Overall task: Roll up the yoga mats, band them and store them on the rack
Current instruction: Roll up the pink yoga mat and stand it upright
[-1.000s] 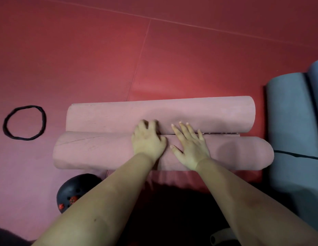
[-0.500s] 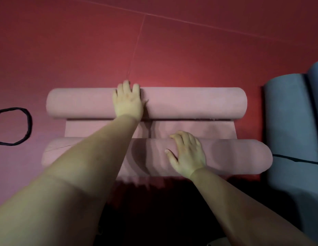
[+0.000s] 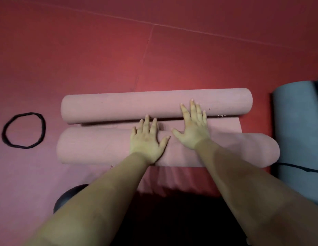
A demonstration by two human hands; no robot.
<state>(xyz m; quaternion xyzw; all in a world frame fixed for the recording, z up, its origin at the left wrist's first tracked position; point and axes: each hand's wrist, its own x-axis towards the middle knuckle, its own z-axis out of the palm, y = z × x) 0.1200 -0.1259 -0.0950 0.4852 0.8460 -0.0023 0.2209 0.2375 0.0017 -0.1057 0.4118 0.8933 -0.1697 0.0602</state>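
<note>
1. While we knelt over the red floor (image 3: 101, 59), a dark round object (image 3: 65, 197) sat nearest us, low on the left, half hidden by our left forearm.
2. Our left hand (image 3: 147, 142) lay flat with fingers spread on the near roll (image 3: 94, 146) of the pink yoga mat, gripping nothing.
3. Our right hand (image 3: 193, 128) reached further, palm down and fingers straight, its heel over the near roll and its fingertips (image 3: 192, 102) touching the far roll (image 3: 119, 105); it held nothing either.
4. Between the two rolls, which lay side by side across our view, a strip of flat mat (image 3: 225, 125) showed.
5. To the left, well apart from the mat, a black band (image 3: 42, 128) lay in a loop on the floor.
6. At the right edge, a rolled blue mat (image 3: 296, 130) lay just beside the pink rolls' ends.
</note>
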